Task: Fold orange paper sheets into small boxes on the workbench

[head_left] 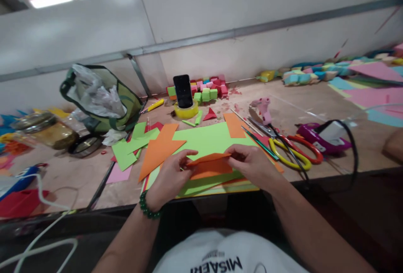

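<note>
Both hands hold a piece of orange paper [212, 169] by its ends, and a fold runs along its top edge. My left hand [171, 174], with a green bead bracelet [147, 206] at the wrist, pinches the left end. At the right end, the fingers of my right hand [250, 162] are closed on the paper. Beneath lies a stack of coloured sheets with a green sheet [201, 135] on top. Orange offcuts [162, 155] rest left of the stack, and another orange strip [234, 125] lies at its upper right.
Yellow-handled scissors [292, 155], red-handled scissors [310, 147], pencils [261, 143] and a pink glue gun [262, 109] lie to the right. A phone [183, 91] stands on a tape roll [186, 109] before small paper cubes [206, 94]. At left are a green bag [126, 92] and a jar [47, 130].
</note>
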The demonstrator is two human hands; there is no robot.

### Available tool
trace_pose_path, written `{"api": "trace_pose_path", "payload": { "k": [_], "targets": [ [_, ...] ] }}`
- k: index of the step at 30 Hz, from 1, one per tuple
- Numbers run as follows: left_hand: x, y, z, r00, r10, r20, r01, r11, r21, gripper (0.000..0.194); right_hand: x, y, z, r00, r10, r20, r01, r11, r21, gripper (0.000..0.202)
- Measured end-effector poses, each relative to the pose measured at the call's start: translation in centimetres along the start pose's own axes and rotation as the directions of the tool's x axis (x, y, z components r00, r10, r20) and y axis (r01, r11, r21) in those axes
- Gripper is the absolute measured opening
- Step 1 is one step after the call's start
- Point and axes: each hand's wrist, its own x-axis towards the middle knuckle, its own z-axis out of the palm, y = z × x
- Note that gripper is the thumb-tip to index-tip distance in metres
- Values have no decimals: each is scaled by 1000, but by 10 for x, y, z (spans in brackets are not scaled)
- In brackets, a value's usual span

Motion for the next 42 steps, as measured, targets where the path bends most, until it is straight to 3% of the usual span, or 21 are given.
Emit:
{"api": "trace_pose_path", "payload": {
  "k": [3,6,18,24,31,34,39,42],
  "targets": [
    [2,1,5,999,37,-30,-24,937,349,18,6,9,2,998,-57,11,58,974,-218,12],
    [5,1,10,996,88,-21,-65,856,513,15,10,17,4,994,-88,61,104,930,-351,10],
    [8,-4,10,985,153,82,-174,855,488,24,10,24,0,954,-264,143,298,891,-343,22],
    [-4,8,9,974,161,157,-225,725,651,30,-4,24,-1,883,-443,153,464,780,-420,27],
    [-24,18,17,944,191,271,-331,510,794,44,-16,22,2,855,-486,184,498,667,-554,24],
    [-26,14,21,934,218,284,-354,453,818,45,-17,23,1,848,-503,166,503,665,-552,24],
    [-26,10,24,927,241,287,-367,432,824,43,-16,19,-1,867,-473,153,480,715,-507,27],
    [-26,13,27,914,268,306,-394,398,829,39,-15,18,2,840,-519,157,519,688,-507,28]
  ]
}}
